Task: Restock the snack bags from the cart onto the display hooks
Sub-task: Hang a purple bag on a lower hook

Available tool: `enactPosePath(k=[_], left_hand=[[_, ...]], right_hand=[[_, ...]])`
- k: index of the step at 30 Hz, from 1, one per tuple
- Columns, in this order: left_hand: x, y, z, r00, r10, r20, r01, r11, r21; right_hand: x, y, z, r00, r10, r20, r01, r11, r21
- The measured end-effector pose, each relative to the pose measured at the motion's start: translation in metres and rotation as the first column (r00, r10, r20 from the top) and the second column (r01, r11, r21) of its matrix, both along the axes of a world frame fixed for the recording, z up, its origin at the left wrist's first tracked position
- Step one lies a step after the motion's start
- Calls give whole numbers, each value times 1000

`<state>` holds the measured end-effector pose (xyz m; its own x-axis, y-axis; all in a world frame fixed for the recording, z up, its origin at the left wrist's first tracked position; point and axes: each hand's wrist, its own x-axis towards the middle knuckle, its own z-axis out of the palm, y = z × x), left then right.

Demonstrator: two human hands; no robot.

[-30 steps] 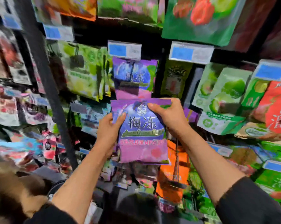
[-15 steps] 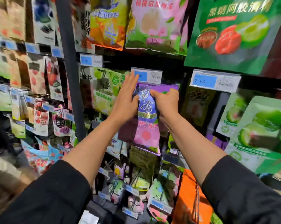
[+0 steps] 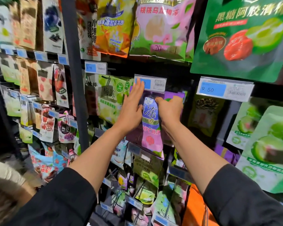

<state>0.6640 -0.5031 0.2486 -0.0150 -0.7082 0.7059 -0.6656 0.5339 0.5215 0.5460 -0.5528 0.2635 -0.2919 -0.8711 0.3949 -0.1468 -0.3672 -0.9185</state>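
Purple bag (image 3: 151, 121) rose from chest height to twelve o'clock, under the price tag (image 3: 155, 83); your right hand (image 3: 169, 110) pinched its top, left hand (image 3: 132, 110) flattened open alongside. Hooking looked imminent.

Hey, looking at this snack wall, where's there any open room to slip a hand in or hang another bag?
Little is free. One dark gap sits between the purple bag gripped by the right hand and the dark olive bag. Another dark band runs above the price tag, under the pink bag. Left of the left hand, the green bags are packed tight.
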Motion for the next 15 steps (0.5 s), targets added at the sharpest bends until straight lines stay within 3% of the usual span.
enactPosePath(k=[8,15], left_hand=[[-4,2,-4,1000,24,-4,-24,1000,16],[-6,2,-4,999,43,18,-43,999,5]], right_hand=[[-5,1,-8,996,-48,-77,42,996,-82],[-13,-16,-4,993,-75,-92,73,997,-22]])
